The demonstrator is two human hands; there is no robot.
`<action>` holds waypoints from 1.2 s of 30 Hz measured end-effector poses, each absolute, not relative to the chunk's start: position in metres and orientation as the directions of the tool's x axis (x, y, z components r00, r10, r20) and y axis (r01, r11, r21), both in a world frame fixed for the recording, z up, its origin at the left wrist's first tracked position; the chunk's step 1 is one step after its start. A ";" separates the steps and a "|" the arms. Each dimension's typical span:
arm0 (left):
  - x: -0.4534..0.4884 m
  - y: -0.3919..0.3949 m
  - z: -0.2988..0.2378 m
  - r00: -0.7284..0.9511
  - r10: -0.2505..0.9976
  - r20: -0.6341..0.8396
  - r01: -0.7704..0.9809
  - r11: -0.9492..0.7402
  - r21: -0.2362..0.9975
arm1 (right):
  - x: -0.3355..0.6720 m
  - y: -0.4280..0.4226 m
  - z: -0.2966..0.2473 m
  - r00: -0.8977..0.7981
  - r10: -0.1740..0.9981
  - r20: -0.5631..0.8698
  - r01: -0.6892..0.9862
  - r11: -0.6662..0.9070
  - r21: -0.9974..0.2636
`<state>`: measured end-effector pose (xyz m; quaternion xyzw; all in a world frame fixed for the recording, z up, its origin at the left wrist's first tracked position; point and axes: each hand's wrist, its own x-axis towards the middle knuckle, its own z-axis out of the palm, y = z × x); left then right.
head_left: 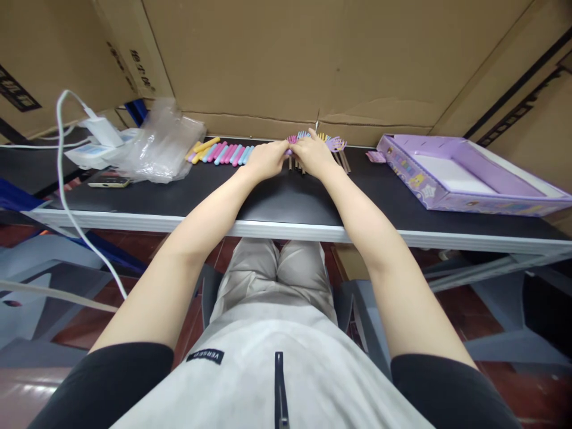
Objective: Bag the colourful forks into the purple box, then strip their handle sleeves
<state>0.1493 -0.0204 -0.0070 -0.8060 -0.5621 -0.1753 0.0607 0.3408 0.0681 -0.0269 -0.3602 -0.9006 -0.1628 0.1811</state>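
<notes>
My left hand and my right hand meet over the far middle of the black table, fingertips almost touching. Both are closed, the fingers bent inward; a small purple bit shows between them, its kind hidden. Around and behind my right hand lies a row of hand-shaped plastic claw heads in purple, yellow, blue and pink. Metal rods stick out from them toward me. Left of my left hand, pink, blue and yellow plastic handles lie side by side in a row.
Clear plastic bags lie at the left, beside a white power strip with a plugged-in charger and a phone-like device. A purple open box stands at the right, near a small pink packet. Cardboard walls rise behind the table.
</notes>
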 end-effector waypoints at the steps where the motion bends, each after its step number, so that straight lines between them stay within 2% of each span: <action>1: 0.151 -0.022 -0.007 0.311 0.889 0.336 0.928 -0.360 0.093 | 0.342 0.071 -0.030 -0.679 0.590 0.436 0.707 0.686 0.174; 12: 0.151 -0.022 -0.007 0.314 0.895 0.316 0.935 -0.349 0.061 | 0.338 0.061 -0.029 -0.729 0.538 0.422 0.667 0.698 0.262; 20: 0.150 -0.020 -0.008 0.296 0.907 0.301 0.930 -0.345 0.125 | 0.334 0.050 -0.024 -0.717 0.576 0.393 0.685 0.687 0.243; 28: 0.150 -0.018 -0.008 0.292 0.911 0.292 0.931 -0.341 0.132 | 0.333 0.050 -0.030 -0.694 0.610 0.382 0.710 0.667 0.225; 36: 0.148 -0.015 -0.010 0.294 0.902 0.316 0.928 -0.348 0.132 | 0.332 0.041 -0.020 -0.674 0.672 0.307 0.737 0.639 0.221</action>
